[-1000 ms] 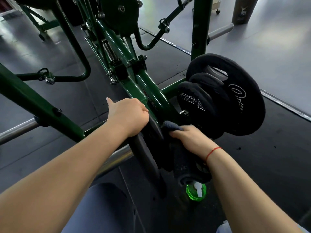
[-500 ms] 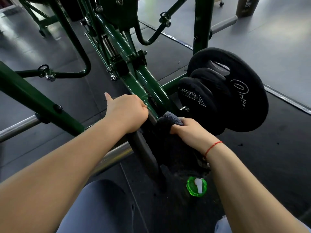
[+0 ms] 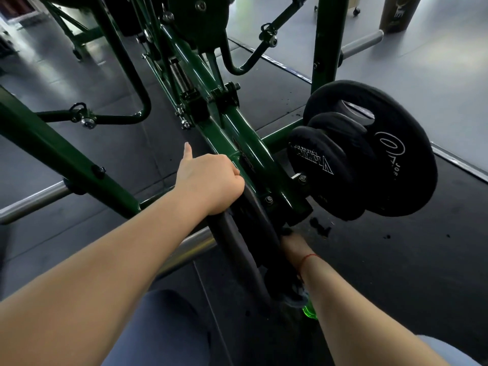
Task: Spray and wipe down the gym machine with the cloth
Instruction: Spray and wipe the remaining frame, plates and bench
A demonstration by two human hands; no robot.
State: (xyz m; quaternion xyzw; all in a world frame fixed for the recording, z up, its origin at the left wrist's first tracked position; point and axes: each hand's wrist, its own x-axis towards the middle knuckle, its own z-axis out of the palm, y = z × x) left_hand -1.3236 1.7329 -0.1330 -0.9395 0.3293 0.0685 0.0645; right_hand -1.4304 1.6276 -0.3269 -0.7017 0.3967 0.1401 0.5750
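Gym machine [image 3: 245,143], painted dark green, fills the middle of the view, its main beam slanting up and away from the person. Nearest of all, a knee [image 3: 148,326] in grey-blue fabric sits at the bottom edge, with both bare forearms reaching forward above it.

Just left of the right forearm, a sliver of bright green plastic [image 3: 310,311] shows on the black floor [image 3: 396,260]. Right above it hangs a dark grey, fuzzy-edged fold that looks like the cloth [image 3: 297,297], low against the machine's near end.

The right hand [image 3: 291,244], with a red string [image 3: 310,257] round the wrist, is tucked in behind a dark plate [image 3: 237,249] seen edge-on. Its fingers are hidden there, so I cannot tell whether they are clasped or loose. A silver bar [image 3: 192,248] runs in from the left to that plate.

A little farther on, the left hand [image 3: 208,180] grips the top of the dark plate, fingers curled over its edge and the thumb sticking out toward the far side.

Beyond the hands, to the right of the beam, 3 black weight plates [image 3: 369,154] hang together on a side peg, the smallest in front. Higher up the frame a coil spring [image 3: 181,75] lies alongside the beam.
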